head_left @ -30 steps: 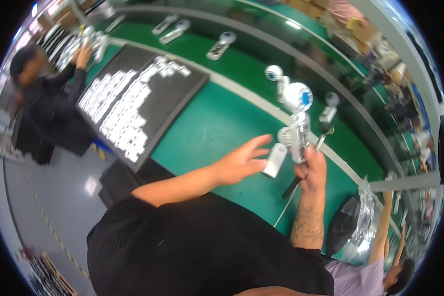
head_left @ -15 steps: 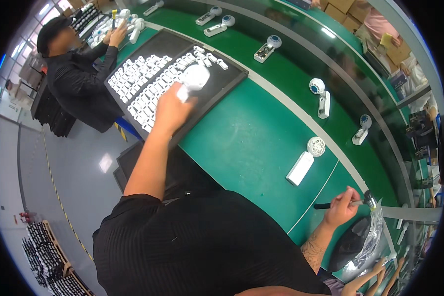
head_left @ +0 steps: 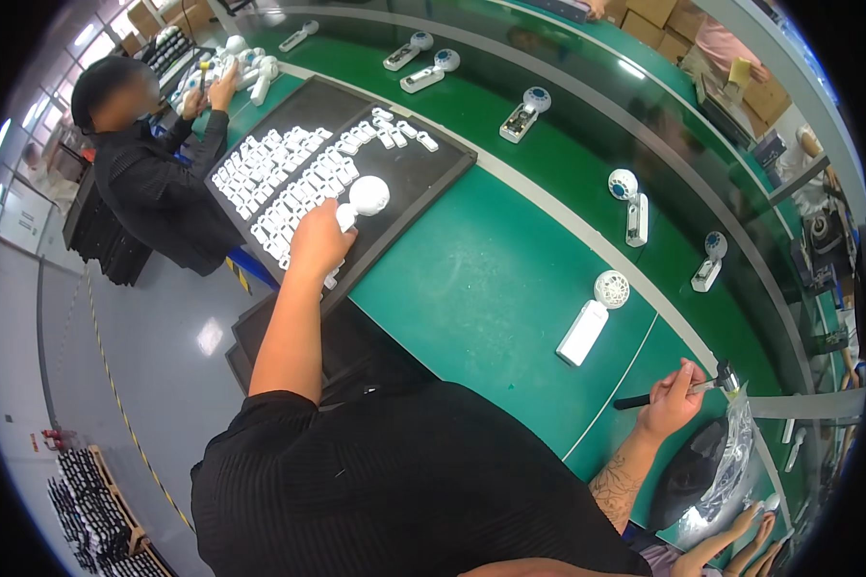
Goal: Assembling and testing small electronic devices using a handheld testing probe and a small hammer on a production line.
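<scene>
My left hand [head_left: 319, 238] is closed round the handle of a white handheld fan [head_left: 369, 195], its round head pointing away from me. Hand and fan are over a black tray [head_left: 409, 183] holding rows of small white plastic parts [head_left: 303, 197]. At the right, my right hand [head_left: 671, 404] grips a hammer [head_left: 631, 402] by its dark handle, the metal head sticking out beyond my fingers. A second white fan [head_left: 584, 332] with a lattice-like round head lies on the green table between my hands.
Several part-open fans [head_left: 524, 115] lie along the green belt [head_left: 577, 154] beyond a pale rail. A dark object in clear plastic [head_left: 726, 462] rests beside my right hand. A co-worker [head_left: 154, 183] at the left handles a tool near piled white fans [head_left: 260, 82].
My left hand and its fan have come nearer to me across the tray. My right hand keeps the hammer in about the same place. The view has shifted slightly.
</scene>
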`<state>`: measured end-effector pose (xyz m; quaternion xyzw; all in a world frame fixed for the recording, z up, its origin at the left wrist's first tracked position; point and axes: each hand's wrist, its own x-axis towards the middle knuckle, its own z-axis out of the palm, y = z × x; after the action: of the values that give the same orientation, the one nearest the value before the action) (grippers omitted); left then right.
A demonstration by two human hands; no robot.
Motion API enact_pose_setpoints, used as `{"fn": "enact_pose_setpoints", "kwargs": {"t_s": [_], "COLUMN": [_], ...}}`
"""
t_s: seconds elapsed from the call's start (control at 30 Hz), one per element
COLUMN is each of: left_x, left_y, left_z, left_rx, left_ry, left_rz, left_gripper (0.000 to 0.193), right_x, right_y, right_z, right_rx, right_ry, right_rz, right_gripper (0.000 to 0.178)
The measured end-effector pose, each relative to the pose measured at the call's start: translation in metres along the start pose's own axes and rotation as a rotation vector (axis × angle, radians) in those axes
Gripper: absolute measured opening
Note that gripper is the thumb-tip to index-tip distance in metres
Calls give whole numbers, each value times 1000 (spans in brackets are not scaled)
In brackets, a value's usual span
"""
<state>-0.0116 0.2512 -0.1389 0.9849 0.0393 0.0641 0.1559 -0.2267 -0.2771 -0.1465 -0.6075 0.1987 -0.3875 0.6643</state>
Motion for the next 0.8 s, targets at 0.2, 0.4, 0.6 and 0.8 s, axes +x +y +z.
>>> {"fn": "enact_pose_setpoints", "kwargs": {"t_s": [0.2, 0.4, 0.6, 0.8], "left_x": [-4, -46, -54, -44], "left_y": [59, 151, 189, 173], "left_z": [-17, -9, -24, 9], "left_rx": [-299, -704, -799, -1022], "left_ry": [-88, -205, -491, -653], "left_rz": [187, 914, 1157, 810], "left_gripper": [38, 37, 43, 42], "right_x": [-21, -62, -81, -82], "right_y": [-48, -54, -24, -31], "right_z": [39, 125, 155, 159], "right_rx": [12, -39, 295, 242], "right_ry": [-121, -481, -543, -425], "right_rz": [305, 646, 805, 753], "right_gripper": [17, 27, 29, 31]}}
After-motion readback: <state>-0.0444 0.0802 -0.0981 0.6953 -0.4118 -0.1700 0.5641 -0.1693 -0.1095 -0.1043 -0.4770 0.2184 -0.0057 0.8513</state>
